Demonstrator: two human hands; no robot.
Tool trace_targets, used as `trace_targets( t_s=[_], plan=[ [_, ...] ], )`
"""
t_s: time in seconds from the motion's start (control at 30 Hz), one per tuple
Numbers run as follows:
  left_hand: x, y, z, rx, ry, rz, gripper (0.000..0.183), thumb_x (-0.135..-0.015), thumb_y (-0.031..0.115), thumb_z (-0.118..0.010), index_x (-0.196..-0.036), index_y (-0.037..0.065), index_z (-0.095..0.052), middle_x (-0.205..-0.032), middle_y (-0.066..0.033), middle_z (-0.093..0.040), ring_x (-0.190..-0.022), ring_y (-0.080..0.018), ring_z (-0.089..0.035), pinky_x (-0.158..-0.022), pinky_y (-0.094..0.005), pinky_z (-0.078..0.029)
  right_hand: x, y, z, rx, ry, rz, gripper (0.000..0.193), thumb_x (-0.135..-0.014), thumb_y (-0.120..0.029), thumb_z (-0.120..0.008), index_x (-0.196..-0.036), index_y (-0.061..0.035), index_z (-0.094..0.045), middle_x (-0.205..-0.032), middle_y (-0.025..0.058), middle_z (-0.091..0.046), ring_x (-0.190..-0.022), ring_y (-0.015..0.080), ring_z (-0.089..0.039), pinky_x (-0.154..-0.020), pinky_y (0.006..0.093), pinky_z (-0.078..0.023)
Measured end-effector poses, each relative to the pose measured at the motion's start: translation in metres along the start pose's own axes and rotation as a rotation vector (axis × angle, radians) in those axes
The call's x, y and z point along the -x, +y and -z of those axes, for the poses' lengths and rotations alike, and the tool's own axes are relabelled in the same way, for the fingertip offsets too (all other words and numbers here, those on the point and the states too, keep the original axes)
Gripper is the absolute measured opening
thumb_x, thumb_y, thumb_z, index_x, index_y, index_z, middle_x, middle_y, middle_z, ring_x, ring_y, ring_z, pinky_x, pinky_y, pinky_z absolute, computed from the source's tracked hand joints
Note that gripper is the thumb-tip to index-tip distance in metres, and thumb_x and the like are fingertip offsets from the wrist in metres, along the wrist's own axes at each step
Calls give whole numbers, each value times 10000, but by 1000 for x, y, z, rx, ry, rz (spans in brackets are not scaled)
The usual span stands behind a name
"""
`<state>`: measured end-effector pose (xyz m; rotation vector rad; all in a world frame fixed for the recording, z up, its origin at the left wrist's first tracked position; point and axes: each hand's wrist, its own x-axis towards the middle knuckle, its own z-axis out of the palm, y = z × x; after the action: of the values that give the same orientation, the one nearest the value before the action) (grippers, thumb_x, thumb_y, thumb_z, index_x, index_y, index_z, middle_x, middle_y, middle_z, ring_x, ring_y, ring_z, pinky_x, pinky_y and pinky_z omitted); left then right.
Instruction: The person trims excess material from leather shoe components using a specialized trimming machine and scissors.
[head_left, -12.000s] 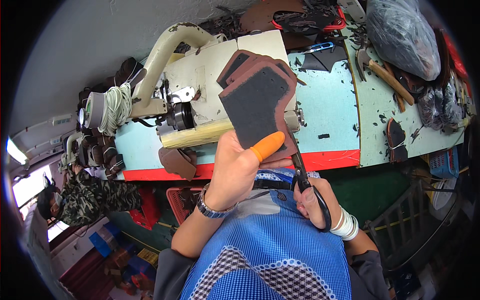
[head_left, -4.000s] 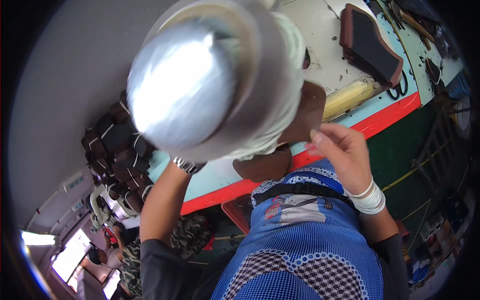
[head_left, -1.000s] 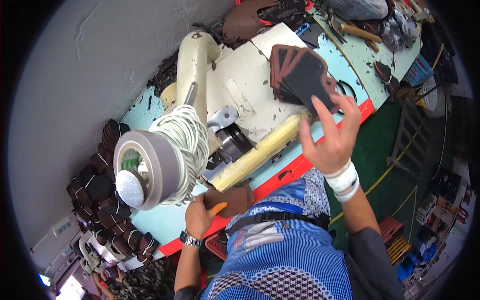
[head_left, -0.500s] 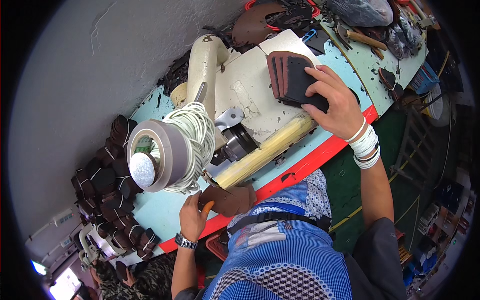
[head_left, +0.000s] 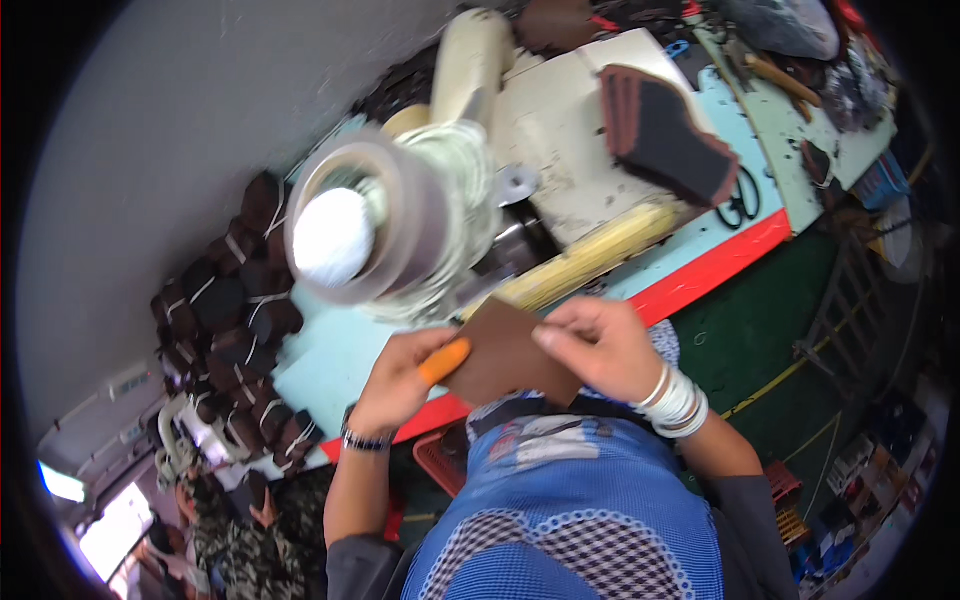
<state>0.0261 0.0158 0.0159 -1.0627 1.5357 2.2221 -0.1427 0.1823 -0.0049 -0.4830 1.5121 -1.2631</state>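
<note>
A flat piece of brown leather (head_left: 508,352) is held up in front of my apron, between both hands. My left hand (head_left: 395,385), with an orange cover on its thumb, is closed on the leather's left edge. At the right side, my right hand (head_left: 612,350) pinches it between thumb and fingers; white loops circle that wrist. Whether the leather is one layer or several, I cannot tell. A stack of dark leather pieces (head_left: 670,135) with brown edges lies fanned out on the machine's pale bed (head_left: 545,125), beyond my right hand.
Before me stand a tape roll (head_left: 375,225) and a hank of white cord (head_left: 468,190). A yellow padded bar (head_left: 590,255) runs along the machine's front. Black-handled scissors (head_left: 740,200) lie beside the stack. Tied leather bundles (head_left: 235,300) pile up at left, near another person's camouflage sleeve (head_left: 215,525).
My right hand has left the dark stack and come down to the brown leather. My left hand has lifted the leather from the table's edge. The view has shifted.
</note>
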Motion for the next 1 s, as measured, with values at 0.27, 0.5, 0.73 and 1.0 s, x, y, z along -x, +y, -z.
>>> trace_targets(
  t_s=[0.27, 0.5, 0.73, 1.0],
  plan=[
    [-36, 3, 28, -57, 144, 27, 230, -922, 228, -510, -964, 19, -595, -809, -25, -593, -691, -118, -602, -546, -261, -523, -35, 13, -6, -22, 50, -133, 233, -825, -152, -633, -832, 81, -641, -698, 74, -643, -631, 83, -569, -569, 235, -463],
    [-55, 0, 18, -153, -58, -30, 295, -944, 245, -465, -979, -38, -539, -729, -103, -616, -574, -161, -626, -485, -247, -508, -41, -20, 16, 385, 166, 102, 248, -779, -199, -652, -811, 46, -649, -620, 148, -623, -539, 189, -605, -532, 295, -463],
    [-33, 11, -34, -32, -51, 205, 320, -913, 261, -532, -872, -50, -593, -724, -122, -641, -595, -163, -637, -516, -245, -519, -23, -40, 29, 366, 60, 131, 156, -792, -117, -618, -766, 35, -591, -628, 111, -608, -560, 190, -608, -532, 294, -467],
    [-32, -14, -6, 451, 152, 102, 166, -899, 109, -531, -894, -46, -593, -752, -60, -629, -634, -95, -626, -565, -188, -505, -23, -8, 2, -240, -100, -335, 190, -836, -100, -574, -846, 90, -581, -682, 106, -606, -542, 136, -602, -477, 236, -505]
  ],
)
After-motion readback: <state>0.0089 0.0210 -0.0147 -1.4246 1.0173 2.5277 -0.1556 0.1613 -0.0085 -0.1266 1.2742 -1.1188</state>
